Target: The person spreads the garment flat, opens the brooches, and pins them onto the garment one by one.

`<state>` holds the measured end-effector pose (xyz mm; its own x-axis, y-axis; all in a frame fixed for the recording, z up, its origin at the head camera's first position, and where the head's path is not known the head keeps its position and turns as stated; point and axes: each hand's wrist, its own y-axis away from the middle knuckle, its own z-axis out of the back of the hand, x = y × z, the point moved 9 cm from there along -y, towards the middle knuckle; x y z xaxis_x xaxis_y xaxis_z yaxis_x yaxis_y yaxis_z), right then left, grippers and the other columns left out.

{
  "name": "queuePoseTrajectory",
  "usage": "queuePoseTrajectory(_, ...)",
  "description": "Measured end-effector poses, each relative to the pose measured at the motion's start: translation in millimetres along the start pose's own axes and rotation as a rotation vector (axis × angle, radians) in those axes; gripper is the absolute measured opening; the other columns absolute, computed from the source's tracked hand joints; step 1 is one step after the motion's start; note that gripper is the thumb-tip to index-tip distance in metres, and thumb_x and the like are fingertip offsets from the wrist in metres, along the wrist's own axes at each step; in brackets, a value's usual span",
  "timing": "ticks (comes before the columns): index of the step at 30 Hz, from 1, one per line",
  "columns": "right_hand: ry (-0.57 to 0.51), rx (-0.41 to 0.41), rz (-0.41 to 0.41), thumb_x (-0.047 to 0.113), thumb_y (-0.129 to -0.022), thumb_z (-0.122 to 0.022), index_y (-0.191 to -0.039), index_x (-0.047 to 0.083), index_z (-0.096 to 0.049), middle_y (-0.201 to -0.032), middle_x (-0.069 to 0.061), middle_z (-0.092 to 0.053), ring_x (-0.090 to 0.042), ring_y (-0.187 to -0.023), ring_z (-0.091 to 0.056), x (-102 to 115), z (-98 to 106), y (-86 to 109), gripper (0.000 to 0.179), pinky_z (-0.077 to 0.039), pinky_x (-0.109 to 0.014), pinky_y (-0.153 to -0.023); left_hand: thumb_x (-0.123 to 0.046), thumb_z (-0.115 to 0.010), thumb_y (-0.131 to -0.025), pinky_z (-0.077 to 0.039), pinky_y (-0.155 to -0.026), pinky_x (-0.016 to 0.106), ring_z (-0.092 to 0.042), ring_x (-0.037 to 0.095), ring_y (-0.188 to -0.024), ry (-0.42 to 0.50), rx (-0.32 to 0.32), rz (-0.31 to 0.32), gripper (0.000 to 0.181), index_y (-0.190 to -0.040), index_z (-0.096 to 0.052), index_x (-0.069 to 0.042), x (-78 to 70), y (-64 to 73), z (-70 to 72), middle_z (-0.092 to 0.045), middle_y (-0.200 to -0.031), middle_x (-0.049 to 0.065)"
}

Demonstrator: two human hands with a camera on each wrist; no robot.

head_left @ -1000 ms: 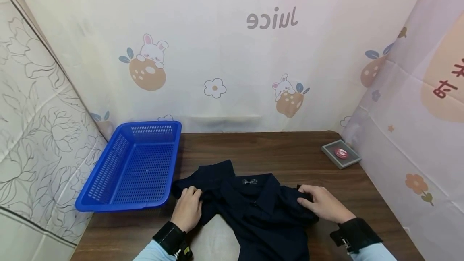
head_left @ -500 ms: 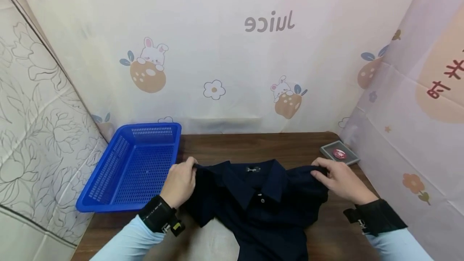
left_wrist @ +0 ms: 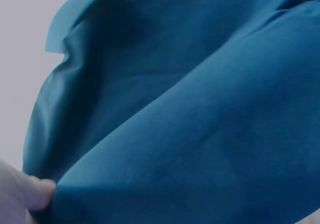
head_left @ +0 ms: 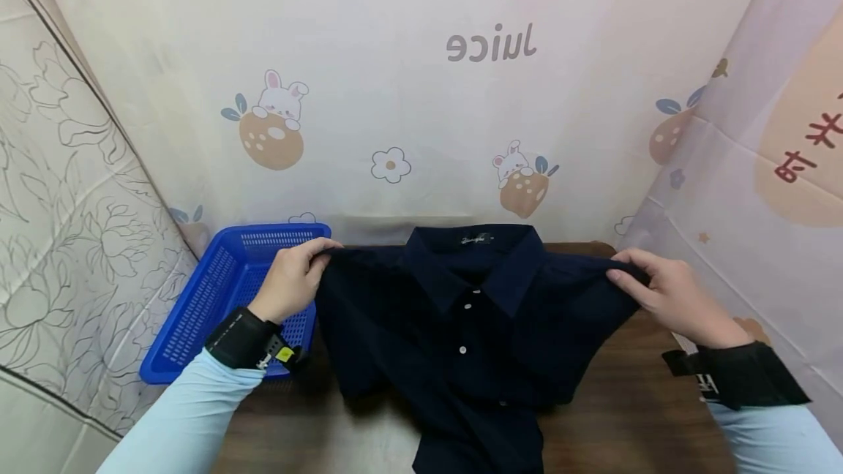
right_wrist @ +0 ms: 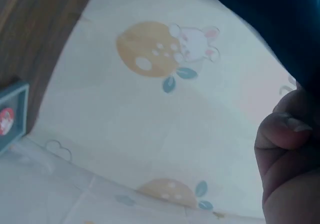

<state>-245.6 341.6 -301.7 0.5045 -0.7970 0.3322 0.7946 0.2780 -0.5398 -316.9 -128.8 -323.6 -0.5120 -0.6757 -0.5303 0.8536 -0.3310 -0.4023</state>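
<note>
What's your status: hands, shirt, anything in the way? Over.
Left hand and right hand: each pinching one side of the shirt. Shirt stretched between them, collar and buttons showing. Blue basket partly behind left hand; contact unclear.

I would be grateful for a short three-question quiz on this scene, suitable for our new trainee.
1. Fill in the blank: The left hand and the right hand each have a grip on the ____.
2. True or false: In the head view, the basket is nearer the right hand than the left.
3. Multiple choice: In the right wrist view, what is the main colour of the small item in the tray? A) green B) red C) yellow

Key:
1. Shirt.
2. False: the left hand is nearer and partly covers it in that view.
3. B.
</note>
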Motion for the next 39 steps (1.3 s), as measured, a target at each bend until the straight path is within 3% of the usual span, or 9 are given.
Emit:
queuePoseTrajectory(3,0.027,-0.033,0.000,0.001,-0.085,-0.070,-0.097,0.018,-0.068,-0.079,0.006,-0.066,0.002,-0.065,-0.052,1.0,12.8,-2.9,0.021,-0.038,-0.012,-0.063,-0.008,-0.047,-0.101,-0.034,-0.052,0.030,-0.038,0.013,-0.045,0.049,0.074,-0.002,0.026,-0.120,-0.064,-0.013,1.7,-4.5,6.2,-0.060,-0.084,0.005)
queuePoseTrajectory(6,0.018,-0.025,-0.001,0.001,-0.086,-0.069,-0.095,0.020,-0.069,-0.077,0.008,-0.067,0.005,-0.066,-0.053,2.7,22.6,-6.6,0.020,-0.041,-0.014,-0.077,-0.011,-0.045,-0.103,-0.041,-0.062,0.031,-0.052,0.012,-0.061,0.085,0.142,-0.019,0.025,-0.120,-0.063,-0.012,1.8,-10.3,11.7,-0.065,-0.102,0.005)
queuePoseTrajectory(10,-0.020,0.019,0.018,-0.003,-0.086,-0.067,-0.092,0.021,-0.070,-0.075,0.011,-0.067,0.005,-0.064,-0.054,9.4,34.3,-14.4,0.024,-0.043,-0.015,-0.073,-0.015,-0.043,-0.104,-0.046,-0.077,0.033,-0.060,0.013,-0.090,0.110,0.205,-0.052,0.025,-0.119,-0.062,-0.012,-2.3,-17.6,23.5,-0.065,-0.109,0.004)
queuePoseTrajectory(12,-0.038,0.034,0.022,-0.004,-0.086,-0.066,-0.090,0.020,-0.070,-0.075,0.011,-0.068,0.004,-0.063,-0.055,13.7,41.7,-19.4,0.025,-0.044,-0.014,-0.071,-0.015,-0.042,-0.104,-0.046,-0.080,0.031,-0.061,0.014,-0.093,0.119,0.225,-0.082,0.024,-0.118,-0.062,-0.011,-7.0,-20.7,31.5,-0.065,-0.108,0.003)
queuePoseTrajectory(13,-0.024,0.040,0.023,-0.004,-0.086,-0.066,-0.090,0.020,-0.070,-0.076,0.012,-0.068,0.003,-0.062,-0.055,15.5,45.2,-22.0,0.025,-0.041,-0.012,-0.058,-0.014,-0.042,-0.104,-0.046,-0.081,0.030,-0.061,0.014,-0.094,0.119,0.233,-0.105,0.024,-0.117,-0.062,-0.010,-10.2,-22.4,35.5,-0.065,-0.108,0.003)
queuePoseTrajectory(20,0.013,0.082,-0.056,0.004,-0.090,-0.066,-0.089,0.018,-0.072,-0.069,0.010,-0.067,-0.003,-0.059,-0.058,11.6,62.5,-37.9,0.016,-0.042,-0.011,-0.058,-0.011,-0.045,-0.102,-0.044,-0.084,0.028,-0.060,0.014,-0.094,0.070,0.237,-0.196,0.024,-0.116,-0.064,-0.011,-23.1,-34.3,51.2,-0.066,-0.107,0.002)
queuePoseTrajectory(28,0.014,0.218,-0.140,0.019,-0.094,-0.064,-0.096,0.015,-0.072,-0.078,0.005,-0.065,-0.007,-0.066,-0.053,-30.0,2.1,-49.8,0.010,-0.041,-0.019,-0.060,-0.004,-0.047,-0.099,-0.043,-0.079,0.041,-0.056,0.023,-0.087,-0.037,0.338,-0.082,0.023,-0.116,-0.064,-0.005,7.9,-52.4,4.8,-0.065,-0.109,0.011)
queuePoseTrajectory(33,-0.009,0.270,-0.165,0.026,-0.096,-0.060,-0.096,0.015,-0.072,-0.075,0.003,-0.065,-0.007,-0.067,-0.056,-56.5,-38.4,-54.9,0.016,-0.043,-0.021,-0.064,-0.004,-0.043,-0.096,-0.040,-0.073,0.039,-0.052,0.023,-0.073,-0.099,0.351,-0.014,0.022,-0.097,-0.065,-0.004,29.0,-66.5,-20.2,-0.061,-0.083,0.008)
queuePoseTrajectory(39,-0.117,0.360,-0.252,0.036,-0.098,-0.055,-0.094,0.014,-0.067,-0.054,0.006,-0.046,-0.011,-0.038,-0.046,-87.1,-76.4,-49.2,0.025,-0.040,-0.026,-0.042,-0.007,-0.039,-0.096,-0.037,-0.072,0.038,-0.045,0.023,-0.067,-0.119,0.361,0.077,0.025,-0.075,-0.053,-0.007,49.9,-77.5,-47.0,-0.045,-0.068,0.005)
